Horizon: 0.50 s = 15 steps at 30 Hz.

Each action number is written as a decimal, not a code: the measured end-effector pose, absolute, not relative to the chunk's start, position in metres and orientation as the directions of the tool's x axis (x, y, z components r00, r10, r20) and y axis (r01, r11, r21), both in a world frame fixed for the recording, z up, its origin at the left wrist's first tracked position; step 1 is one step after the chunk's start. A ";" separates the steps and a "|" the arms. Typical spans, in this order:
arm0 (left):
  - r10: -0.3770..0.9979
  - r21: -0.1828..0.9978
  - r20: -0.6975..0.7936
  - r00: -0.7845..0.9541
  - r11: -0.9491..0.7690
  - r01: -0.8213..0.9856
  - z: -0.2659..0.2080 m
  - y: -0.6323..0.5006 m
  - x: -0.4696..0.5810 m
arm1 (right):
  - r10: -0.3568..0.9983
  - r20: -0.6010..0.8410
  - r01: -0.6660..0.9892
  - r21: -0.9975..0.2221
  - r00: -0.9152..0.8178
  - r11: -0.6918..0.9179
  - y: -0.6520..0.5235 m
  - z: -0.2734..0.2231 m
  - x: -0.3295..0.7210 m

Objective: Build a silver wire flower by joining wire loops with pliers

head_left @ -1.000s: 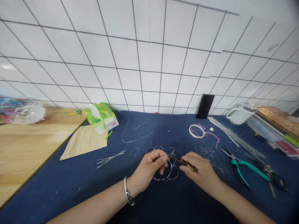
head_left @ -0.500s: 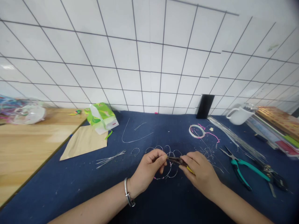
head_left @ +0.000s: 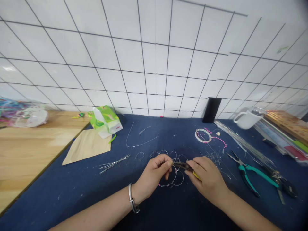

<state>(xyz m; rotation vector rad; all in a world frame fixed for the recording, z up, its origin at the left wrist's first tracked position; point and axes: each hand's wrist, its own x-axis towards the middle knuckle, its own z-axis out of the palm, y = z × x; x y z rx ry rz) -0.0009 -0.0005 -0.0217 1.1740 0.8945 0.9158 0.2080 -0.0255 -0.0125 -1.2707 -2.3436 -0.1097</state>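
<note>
My left hand (head_left: 160, 168), a bangle on its wrist, pinches the looped wire piece (head_left: 178, 185) between thumb and forefinger. Thin silver wire forms this piece, with a ring of round loops and small pink spots along it. Wrapped in my right hand (head_left: 204, 171) are dark-jawed pliers (head_left: 183, 165) with a yellow handle. Their jaws point left and meet the wire at my left fingertips. The exact spot they grip is hidden by those fingers. A small bent wire (head_left: 139, 157) lies left of the loops.
Teal-handled pliers (head_left: 261, 175) lie at right, near wire offcuts (head_left: 218, 158) and a long wire bundle (head_left: 243, 141). A white ring (head_left: 196, 136) with pink cord sits behind. Straight wires (head_left: 114, 164), a beige cloth (head_left: 86, 146) and a green packet (head_left: 108, 118) are at left; a white mug (head_left: 247, 119) stands back right.
The looped wire has shifted slightly, its lower loop sitting a little lower and further right. Both hands keep nearly the same place and grip.
</note>
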 end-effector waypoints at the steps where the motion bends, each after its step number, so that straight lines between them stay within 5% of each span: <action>1: 0.923 0.983 -0.092 0.373 0.144 -0.114 -0.022 0.000 -0.001 | 0.773 0.434 0.809 -0.151 -0.462 0.569 -0.025 -0.013 0.208; 15: 0.900 0.966 -0.106 0.423 0.194 -0.171 -0.022 -0.002 0.001 | 0.733 0.468 0.793 -0.105 -0.493 0.600 -0.024 -0.016 0.208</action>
